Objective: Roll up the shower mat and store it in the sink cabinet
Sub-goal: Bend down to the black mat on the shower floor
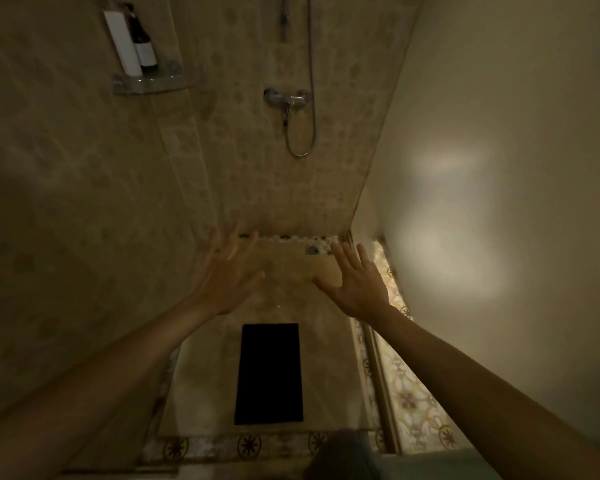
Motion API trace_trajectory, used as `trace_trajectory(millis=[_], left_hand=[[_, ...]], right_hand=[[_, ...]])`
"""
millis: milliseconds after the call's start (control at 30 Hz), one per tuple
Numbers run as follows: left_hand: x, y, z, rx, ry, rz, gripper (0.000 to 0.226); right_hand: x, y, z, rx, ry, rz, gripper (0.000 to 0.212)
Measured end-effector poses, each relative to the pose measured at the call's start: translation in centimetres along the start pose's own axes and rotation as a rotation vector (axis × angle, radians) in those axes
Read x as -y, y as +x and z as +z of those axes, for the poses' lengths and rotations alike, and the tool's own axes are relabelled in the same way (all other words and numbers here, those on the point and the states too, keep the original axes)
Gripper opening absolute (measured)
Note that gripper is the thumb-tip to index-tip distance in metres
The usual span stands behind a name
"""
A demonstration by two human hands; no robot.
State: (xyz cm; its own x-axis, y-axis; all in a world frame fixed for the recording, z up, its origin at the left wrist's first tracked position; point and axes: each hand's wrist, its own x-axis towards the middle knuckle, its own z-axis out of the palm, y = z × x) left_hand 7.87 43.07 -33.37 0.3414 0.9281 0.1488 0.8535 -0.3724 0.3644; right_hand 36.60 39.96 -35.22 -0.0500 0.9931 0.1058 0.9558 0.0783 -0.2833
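The person stands at the edge of a dim tiled shower, both arms stretched forward. The left hand (227, 271), just left of the frame's centre, is spread open with fingers splayed and holds nothing. The right hand (355, 282), just right of centre, is likewise open and empty. Both hover in the air, well apart from the shower mat (269, 374), which lies flat and fully unrolled on the shower floor (326, 358) in the lower middle of the frame, a dark rectangle with its long side running away from the camera. No rolling has begun, and the sink cabinet is not in view.

Several things could go wrong from here. The light is poor and the mat shows as a near-black patch, so its edges and any suction grip underneath are hard to judge; a pull at one corner may lift it unevenly and give a skewed, loose roll. The floor may be wet, though this cannot be told, and bending low over a raised patterned threshold (250, 445) at the bottom of the frame invites a slip or a stubbed foot. The mixer tap (288, 98) and hanging hose (305, 143) in the upper middle, and a glass shelf (149, 83) with bottles (142, 43) at upper left, sit clear of the reach.
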Motion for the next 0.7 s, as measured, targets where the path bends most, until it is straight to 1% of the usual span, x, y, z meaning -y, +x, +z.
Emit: trace_trajectory(millis=[100,233,333,400,500,600,700], left_hand=[[1.3,3.5,1.4,0.022,0.053,-0.047,0.083],[3.2,8.9,4.4,0.062,0.164,-0.069,0.081],[4.3,13.6,6.9,0.085,0.136,-0.116,0.082],[4.5,16.5,8.4,0.038,0.101,-0.155,0.082],[4.3,20.6,10.4,0.020,0.067,-0.243,0.081],[4.3,24.5,12.1,0.083,0.095,-0.391,0.081],[4.3,27.6,13.0,0.112,0.139,-0.448,0.084]], right_hand=[[-1.9,3.8,1.4,0.053,-0.034,0.053,0.090],[-5.4,9.6,4.2,0.190,-0.041,0.094,0.102],[-8.6,14.6,5.8,0.268,-0.047,0.073,0.110],[-10.9,17.9,6.5,0.294,-0.047,0.053,0.114],[-14.5,22.1,6.4,0.363,-0.049,0.008,0.116],[-17.8,26.7,5.8,0.398,-0.048,-0.015,0.117],[-19.7,30.6,5.1,0.404,-0.034,-0.013,0.116]])
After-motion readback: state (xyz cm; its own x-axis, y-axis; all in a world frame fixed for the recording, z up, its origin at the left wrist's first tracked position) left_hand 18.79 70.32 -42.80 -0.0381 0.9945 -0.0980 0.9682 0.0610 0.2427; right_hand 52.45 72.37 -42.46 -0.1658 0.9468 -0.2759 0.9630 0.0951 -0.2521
